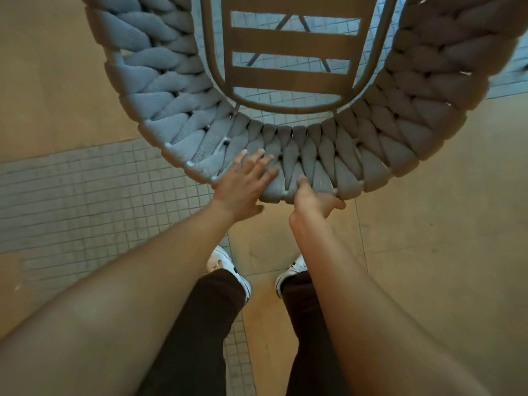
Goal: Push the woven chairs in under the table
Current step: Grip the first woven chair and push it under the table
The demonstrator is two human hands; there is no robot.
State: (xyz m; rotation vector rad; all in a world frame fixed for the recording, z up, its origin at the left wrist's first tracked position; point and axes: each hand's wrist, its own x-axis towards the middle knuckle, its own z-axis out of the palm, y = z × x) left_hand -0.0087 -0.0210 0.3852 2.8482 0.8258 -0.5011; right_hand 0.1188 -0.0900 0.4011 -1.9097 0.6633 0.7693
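Note:
A woven chair (394, 132) with a thick grey braided backrest curves around a slatted brown seat (288, 44), seen from straight above. My left hand (245, 181) lies flat on the near top edge of the backrest, fingers spread. My right hand (311, 195) grips the same edge just to the right, thumb over the weave and fingers curled under the rim. No table is in view.
The floor is tan slabs (428, 238) with strips of small grey mosaic tiles (85, 195). My legs in dark trousers and white shoes (228, 267) stand directly behind the chair.

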